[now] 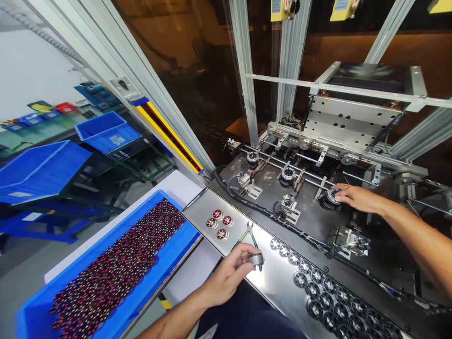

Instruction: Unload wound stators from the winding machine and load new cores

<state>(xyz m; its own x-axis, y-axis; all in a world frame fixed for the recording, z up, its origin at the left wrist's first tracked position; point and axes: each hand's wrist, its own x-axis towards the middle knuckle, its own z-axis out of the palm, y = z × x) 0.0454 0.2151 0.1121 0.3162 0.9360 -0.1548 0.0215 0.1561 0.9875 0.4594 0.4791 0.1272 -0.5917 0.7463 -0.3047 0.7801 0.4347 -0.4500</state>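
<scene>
My left hand (pixel 231 270) is closed around a small grey metal ring (pixel 256 259), held above the metal tray near the front edge. Just beyond it lie cutting pliers (pixel 249 230) with green handles, partly hidden by the hand. At the rightmost station of the machine, my right hand (pixel 358 197) has its fingertips on a round black-and-silver part (pixel 332 196) seated in a holder. Similar round parts sit in the middle holder (pixel 288 174) and the left holder (pixel 252 157).
Several red and copper wound cores (pixel 221 234) stand on the metal tray (pixel 197 214); rows of black-rimmed rings (pixel 326 300) fill its right side. A blue bin (pixel 180 245) of wound cores is at left. Sensor brackets (pixel 287 207) and a yellow light curtain (pixel 169 136) border the machine.
</scene>
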